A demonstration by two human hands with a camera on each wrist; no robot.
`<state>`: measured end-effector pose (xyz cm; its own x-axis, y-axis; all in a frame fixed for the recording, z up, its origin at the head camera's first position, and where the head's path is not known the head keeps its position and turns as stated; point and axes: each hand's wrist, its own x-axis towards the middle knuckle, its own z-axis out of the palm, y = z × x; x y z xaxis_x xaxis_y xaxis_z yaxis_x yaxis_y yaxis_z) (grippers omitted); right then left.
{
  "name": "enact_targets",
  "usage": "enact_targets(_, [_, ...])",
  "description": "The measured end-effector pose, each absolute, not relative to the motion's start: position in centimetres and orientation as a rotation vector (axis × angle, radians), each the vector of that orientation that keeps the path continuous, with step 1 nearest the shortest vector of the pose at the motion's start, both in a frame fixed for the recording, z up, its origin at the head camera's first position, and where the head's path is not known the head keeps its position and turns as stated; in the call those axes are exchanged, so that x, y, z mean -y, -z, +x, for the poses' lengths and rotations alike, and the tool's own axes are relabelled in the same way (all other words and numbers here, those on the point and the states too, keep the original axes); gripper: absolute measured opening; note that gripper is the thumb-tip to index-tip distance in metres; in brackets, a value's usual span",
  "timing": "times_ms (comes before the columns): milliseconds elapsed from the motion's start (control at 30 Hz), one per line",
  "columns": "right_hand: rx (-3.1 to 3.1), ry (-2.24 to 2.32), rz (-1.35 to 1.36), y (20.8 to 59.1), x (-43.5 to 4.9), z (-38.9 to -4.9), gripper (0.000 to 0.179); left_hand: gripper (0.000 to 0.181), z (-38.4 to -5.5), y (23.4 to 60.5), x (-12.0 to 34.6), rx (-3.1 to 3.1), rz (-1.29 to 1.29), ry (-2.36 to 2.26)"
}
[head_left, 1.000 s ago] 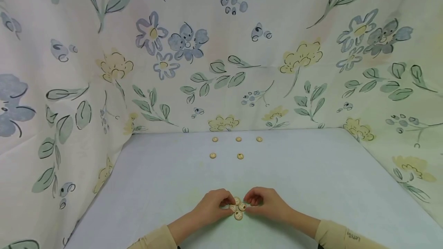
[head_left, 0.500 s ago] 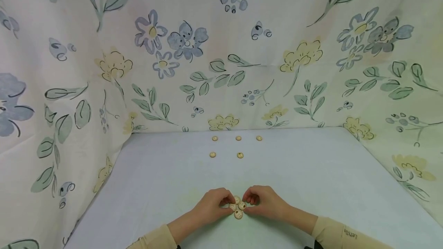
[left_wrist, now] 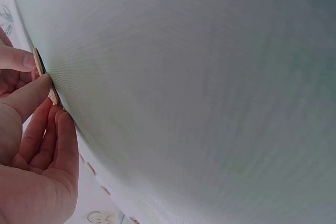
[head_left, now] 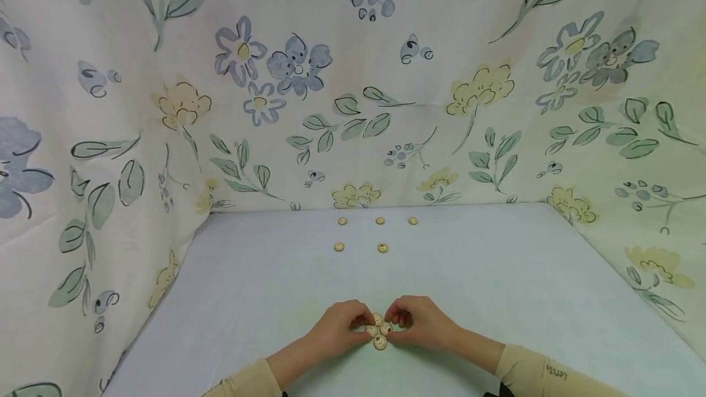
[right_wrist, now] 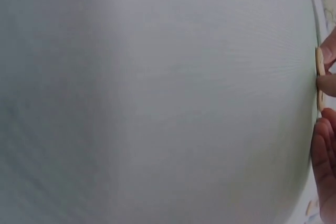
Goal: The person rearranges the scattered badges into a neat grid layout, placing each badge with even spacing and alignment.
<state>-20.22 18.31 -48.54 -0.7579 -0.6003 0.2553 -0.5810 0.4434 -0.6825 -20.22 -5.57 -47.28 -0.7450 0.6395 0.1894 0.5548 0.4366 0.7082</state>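
Several small, pale, round wooden discs with dark marks lie in a tight cluster at the front middle of the table in the head view. My left hand [head_left: 342,326] pinches the left disc [head_left: 371,330] between thumb and index finger. From the other side, my right hand [head_left: 421,323] pinches the right disc [head_left: 386,328] the same way, its other fingers curled. A far disc [head_left: 378,319] and a near disc [head_left: 380,342] complete the cluster. Edge-on, a disc [left_wrist: 38,61] shows among the fingers in the left wrist view, and a disc [right_wrist: 319,61] in the right wrist view.
Farther back on the white-covered table [head_left: 485,262], similar discs lie in two rows: three in the back row, including the middle disc [head_left: 380,221], and two in front, including the left one [head_left: 339,247]. A flowered cloth [head_left: 358,139] hangs behind and along both sides.
My right hand has edged left, and its fingertips have come in on the right disc. My left hand stays in place. The discs at the back have not moved.
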Motion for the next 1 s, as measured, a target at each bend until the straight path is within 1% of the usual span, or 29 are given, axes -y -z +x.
enact_targets(233, [-2.672, 1.254, -1.188, 48.8, -18.2, -20.1, 0.018, 0.014, -20.2, 47.3, 5.6, -2.575, 1.087, -1.209])
enact_targets(533, [-2.699, 1.233, -1.227, 48.8, -18.2, -20.1, 0.018, 0.014, -20.3, 47.4, 5.6, -2.577, 1.095, -1.207])
enact_targets(767, [-2.695, 1.222, -1.084, 48.2, -18.6, -20.6, 0.014, 0.014, -20.3, 47.4, 5.6, -2.563, 1.083, -1.222])
enact_targets(1000, [-2.792, 1.153, -0.929, 47.6, -20.1, -22.7, 0.011, 0.014, -20.3, 47.4, 5.5, -2.560, 1.073, -1.236])
